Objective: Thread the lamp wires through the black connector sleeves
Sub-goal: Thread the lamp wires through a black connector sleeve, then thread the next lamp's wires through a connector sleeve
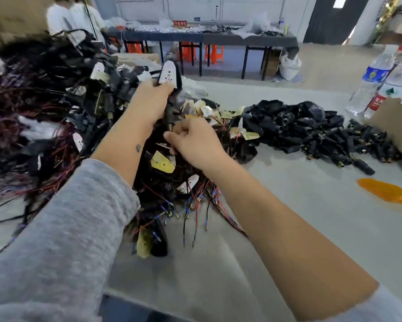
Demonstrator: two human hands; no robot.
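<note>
My left hand [150, 101] grips a lamp unit [169, 74] with a white board face and black housing, held up above the table. A black connector sleeve [169, 112] with a brass tip hangs just below that hand. My right hand [193, 138] has its fingers curled and pinches the thin wires right under the sleeve's tip. A heap of loose black sleeves [311, 129] lies to the right. A tangle of lamp units with red and black wires [195, 201] spreads beneath both hands.
A tall pile of wired lamp assemblies [44, 101] fills the left side. Water bottles [379, 80] and a cardboard box [397, 126] stand at the right edge. An orange lens [383, 190] lies on the grey table [288, 228]. A person in white stands at the back left.
</note>
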